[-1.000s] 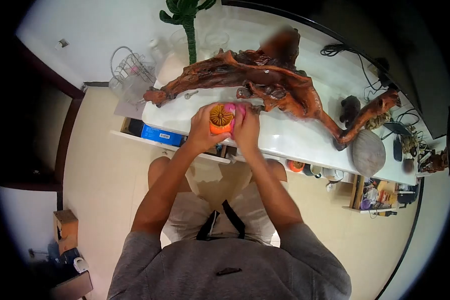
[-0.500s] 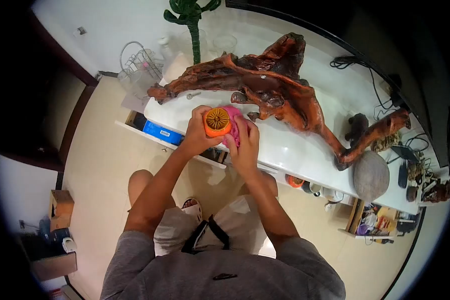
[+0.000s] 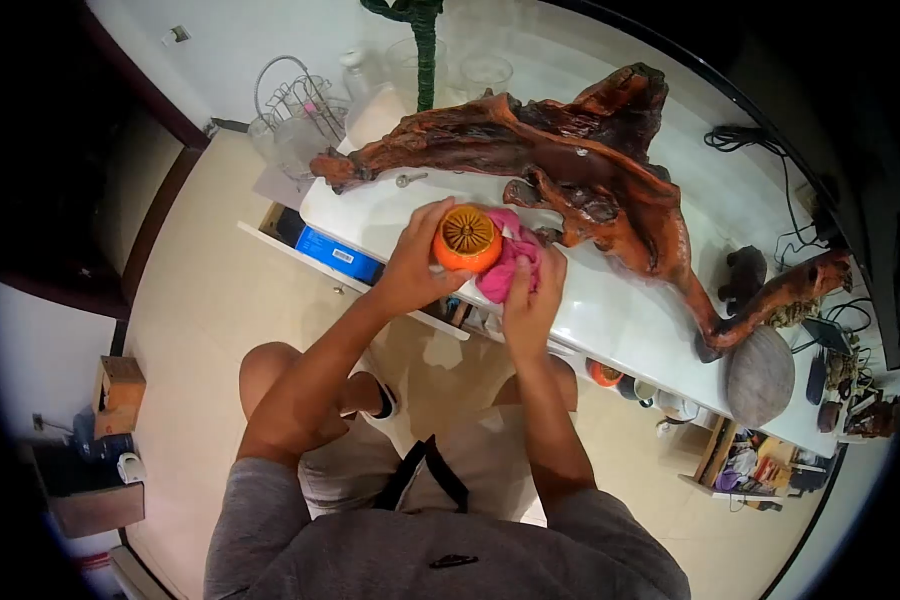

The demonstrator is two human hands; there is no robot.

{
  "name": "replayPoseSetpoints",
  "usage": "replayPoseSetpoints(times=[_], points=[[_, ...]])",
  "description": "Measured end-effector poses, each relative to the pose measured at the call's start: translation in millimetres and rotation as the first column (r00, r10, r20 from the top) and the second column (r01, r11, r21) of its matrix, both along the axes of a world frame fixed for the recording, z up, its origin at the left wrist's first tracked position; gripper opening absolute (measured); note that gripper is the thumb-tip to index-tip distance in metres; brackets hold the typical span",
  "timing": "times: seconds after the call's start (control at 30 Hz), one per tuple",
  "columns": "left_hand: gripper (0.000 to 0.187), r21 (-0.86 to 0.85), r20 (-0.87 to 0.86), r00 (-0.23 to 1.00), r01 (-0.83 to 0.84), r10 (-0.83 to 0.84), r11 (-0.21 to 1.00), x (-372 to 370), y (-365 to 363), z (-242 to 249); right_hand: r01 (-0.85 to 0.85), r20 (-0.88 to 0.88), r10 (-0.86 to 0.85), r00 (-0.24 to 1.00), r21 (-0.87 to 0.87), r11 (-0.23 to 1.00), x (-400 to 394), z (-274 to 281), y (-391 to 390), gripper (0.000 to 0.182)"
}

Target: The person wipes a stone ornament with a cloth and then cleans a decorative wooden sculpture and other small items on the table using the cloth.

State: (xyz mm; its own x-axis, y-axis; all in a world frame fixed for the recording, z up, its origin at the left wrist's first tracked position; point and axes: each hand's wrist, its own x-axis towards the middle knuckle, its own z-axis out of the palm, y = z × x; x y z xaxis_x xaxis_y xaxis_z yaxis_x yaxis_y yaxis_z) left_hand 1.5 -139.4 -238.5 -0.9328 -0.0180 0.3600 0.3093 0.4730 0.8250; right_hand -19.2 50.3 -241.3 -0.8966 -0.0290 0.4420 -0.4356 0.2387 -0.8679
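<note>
My left hand [image 3: 413,262] is closed round the left side of an orange round object [image 3: 467,240] with a brown ribbed top. A crumpled pink cloth [image 3: 510,268] lies against the object's right side, and my right hand [image 3: 537,300] grips it, thumb in front. Both hands are above the front edge of the white table [image 3: 595,305]. Behind them on the table lies a long reddish-brown carved root [image 3: 610,190], with a small metal piece [image 3: 410,180] near its left end.
An open drawer with a blue box [image 3: 338,254] is below at the left. Glasses and a wire rack [image 3: 305,105] stand at the back left. A grey stone [image 3: 760,376] rests at the right. Another open drawer [image 3: 745,460] holds various items.
The view has shifted, so the table's contents appear further right. The object and cloth are more separated, with my right hand lower on the cloth. More of the object's orange side shows.
</note>
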Motion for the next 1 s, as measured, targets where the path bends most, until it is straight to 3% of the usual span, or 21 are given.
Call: replayPoseSetpoints(times=[0.1,0.2,0.23,0.33,0.5,0.6,0.63,0.77,0.9,1.0], points=[[0.093,-0.051,-0.006,1.000,-0.001,0.000,0.999,1,-1,2,-0.015,0.112,0.024,0.993,-0.087,0.996,0,-5,0,0.033],[0.090,-0.150,-0.039,0.999,-0.025,0.020,0.988,0,2,13,-0.072,0.021,0.071,0.997,0.035,0.997,8,10,-8,0.042],[0.089,-0.184,-0.051,0.998,-0.032,0.023,0.982,1,2,14,-0.115,-0.002,0.116,0.993,0.038,0.993,13,12,-13,0.055],[0.087,0.005,0.004,1.000,0.001,-0.001,1.000,-6,2,8,-0.051,-0.002,0.052,0.999,0.104,0.993,18,14,-26,0.062],[0.090,-0.076,-0.096,0.993,0.055,-0.062,0.996,-7,-3,5,0.052,-0.023,-0.049,0.999,0.139,0.989,-8,15,-26,0.035],[0.092,-0.128,-0.077,0.995,0.052,-0.062,0.990,-8,-5,5,-0.069,-0.005,0.069,0.998,0.033,0.997,-28,23,-23,0.030],[0.092,-0.149,-0.061,0.996,0.053,-0.062,0.987,-10,-7,8,-0.100,0.087,0.105,0.991,-0.058,0.993,-24,24,-25,0.027],[0.096,-0.077,-0.012,0.996,0.091,-0.092,0.993,-7,-7,5,0.067,-0.127,-0.060,0.990,0.056,0.996,3,22,-32,0.025],[0.097,-0.114,-0.063,0.996,0.050,-0.058,0.992,-7,-5,5,0.106,-0.128,-0.087,0.988,0.144,0.984,-18,16,-33,0.027],[0.098,-0.242,-0.076,0.997,-0.036,0.018,0.970,-11,-5,9,0.032,0.062,-0.039,0.997,0.114,0.993,-18,17,-28,0.027]])
